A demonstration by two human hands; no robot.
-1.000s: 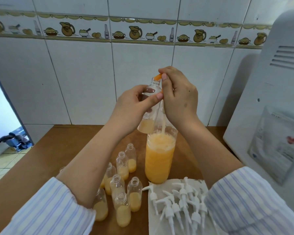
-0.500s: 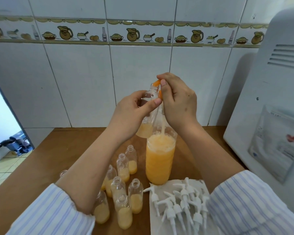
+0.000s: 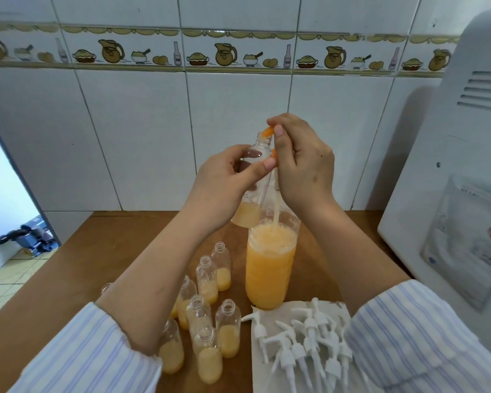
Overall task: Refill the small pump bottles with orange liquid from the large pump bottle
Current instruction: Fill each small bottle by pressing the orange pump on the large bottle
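My left hand [image 3: 224, 188] grips a small clear bottle [image 3: 248, 214], held tilted in the air with a little orange liquid at its bottom. My right hand [image 3: 301, 165] holds the orange pump head [image 3: 267, 133] of the large bottle, its nozzle at the small bottle's mouth. The large clear bottle [image 3: 270, 268] stands on the wooden table, mostly full of orange liquid, with its pump tube running down into it. Several small uncapped bottles [image 3: 207, 330], partly filled with orange liquid, stand in a cluster at the front left.
Several white pump tops [image 3: 304, 341] lie on a white paper towel [image 3: 257, 375] at the front right. A white appliance [image 3: 451, 180] stands against the table's right side. A tiled wall rises behind the wooden table [image 3: 102, 251]. A doorway opens at the left.
Both hands, with the small bottle and pump head, have sunk slightly in view as the camera tilted. The grips are unchanged.
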